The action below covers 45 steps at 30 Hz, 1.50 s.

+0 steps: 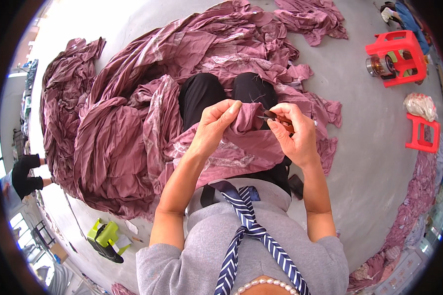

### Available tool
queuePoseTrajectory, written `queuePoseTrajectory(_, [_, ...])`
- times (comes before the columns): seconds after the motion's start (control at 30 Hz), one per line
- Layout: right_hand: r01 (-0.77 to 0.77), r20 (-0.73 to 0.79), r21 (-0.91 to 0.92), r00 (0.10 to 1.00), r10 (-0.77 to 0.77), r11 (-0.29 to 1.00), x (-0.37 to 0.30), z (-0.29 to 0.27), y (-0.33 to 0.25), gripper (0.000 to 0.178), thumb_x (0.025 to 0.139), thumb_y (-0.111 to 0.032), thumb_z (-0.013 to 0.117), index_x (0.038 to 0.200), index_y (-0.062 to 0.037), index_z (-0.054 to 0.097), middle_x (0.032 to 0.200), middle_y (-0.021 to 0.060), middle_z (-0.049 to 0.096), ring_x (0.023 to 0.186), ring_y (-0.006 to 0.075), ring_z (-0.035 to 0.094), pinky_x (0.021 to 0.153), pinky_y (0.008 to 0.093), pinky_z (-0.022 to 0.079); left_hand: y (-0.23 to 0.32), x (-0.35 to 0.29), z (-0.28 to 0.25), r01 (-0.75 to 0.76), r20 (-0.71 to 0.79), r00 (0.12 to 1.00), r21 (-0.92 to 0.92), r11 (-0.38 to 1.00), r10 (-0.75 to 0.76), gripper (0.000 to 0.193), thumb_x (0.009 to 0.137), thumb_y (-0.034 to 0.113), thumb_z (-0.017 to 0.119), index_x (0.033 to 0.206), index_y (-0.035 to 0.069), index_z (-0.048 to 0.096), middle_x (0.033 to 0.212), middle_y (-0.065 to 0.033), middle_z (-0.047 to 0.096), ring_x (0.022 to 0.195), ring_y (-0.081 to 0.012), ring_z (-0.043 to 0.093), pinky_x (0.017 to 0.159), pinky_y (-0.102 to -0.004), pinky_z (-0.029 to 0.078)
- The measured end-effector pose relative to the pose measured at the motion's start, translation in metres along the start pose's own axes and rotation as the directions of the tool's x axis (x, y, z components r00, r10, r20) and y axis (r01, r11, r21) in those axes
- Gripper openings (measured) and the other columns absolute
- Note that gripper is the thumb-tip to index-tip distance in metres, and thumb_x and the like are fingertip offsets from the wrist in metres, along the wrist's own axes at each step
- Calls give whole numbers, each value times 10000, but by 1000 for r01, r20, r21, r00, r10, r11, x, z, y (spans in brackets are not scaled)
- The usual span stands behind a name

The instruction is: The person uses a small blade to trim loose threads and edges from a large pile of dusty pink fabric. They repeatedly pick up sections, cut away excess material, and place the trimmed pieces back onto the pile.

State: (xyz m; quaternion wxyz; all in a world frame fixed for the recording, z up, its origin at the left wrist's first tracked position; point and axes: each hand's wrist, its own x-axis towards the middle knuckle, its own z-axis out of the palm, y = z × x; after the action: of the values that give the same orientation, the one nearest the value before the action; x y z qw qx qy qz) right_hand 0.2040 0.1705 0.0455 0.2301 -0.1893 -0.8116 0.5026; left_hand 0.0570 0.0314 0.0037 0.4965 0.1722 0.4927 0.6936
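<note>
Mauve fabric [247, 119] with pale patterned bands lies over my lap and knees. My left hand [214, 124] pinches its raised edge between thumb and fingers. Close by on the right, my right hand [299, 136] is closed around small thread snips [283, 124] with a brownish-orange handle. Their dark pointed blades reach toward the held edge; I cannot tell whether they touch it. A few loose dark threads show on my right knee, just above the snips.
A large heap of the same cloth [118, 142] spreads left and ahead. On the right stand a red stool [411, 59] bearing a metal jar [380, 66] and a smaller red stool [423, 133] with a plastic bag [420, 106]. A lime-green stool [103, 233] is lower left. Another person [24, 179] is at far left.
</note>
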Motion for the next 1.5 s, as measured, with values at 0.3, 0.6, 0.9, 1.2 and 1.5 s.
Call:
queuePoseTrajectory(0.3, [-135,182,137,977,108,981,7,-12,10,197,871,-150,651,979,-7,569,804,83,650,687,104,624,627,232,501,18,-3,10,-6,30,1000,151,989,1,206,960,184,524,889,21,627,716,83,523,646,0,425,589,-159,346])
queuePoseTrajectory(0.6, [90,185,-71,980,-76,993,17,-18,5,247,835,-198,686,973,-19,588,783,59,620,647,118,610,588,229,493,20,-2,10,10,83,996,127,992,-21,203,959,174,526,891,14,631,714,90,512,648,6,412,574,-154,333])
queuePoseTrajectory(0.9, [316,85,-317,948,-305,894,14,-9,8,281,750,-174,750,951,-38,610,746,60,603,583,148,584,505,260,486,23,-2,11,66,-18,998,29,997,-65,224,960,210,524,824,58,616,690,95,506,599,14,396,540,-160,325])
queuePoseTrajectory(1.2, [403,14,-374,903,-429,836,12,1,12,274,736,-135,757,934,-31,598,712,76,599,556,176,576,477,264,461,22,-3,16,85,44,996,-125,988,-80,207,960,193,518,870,42,628,749,65,583,652,11,486,586,-157,391])
queuePoseTrajectory(1.5, [327,-20,-343,935,-355,881,7,1,2,302,694,-152,769,916,-46,593,680,46,568,535,184,543,486,297,433,19,-6,11,33,-24,999,-42,999,-34,210,955,182,529,937,7,644,816,30,626,714,-7,527,649,-165,425])
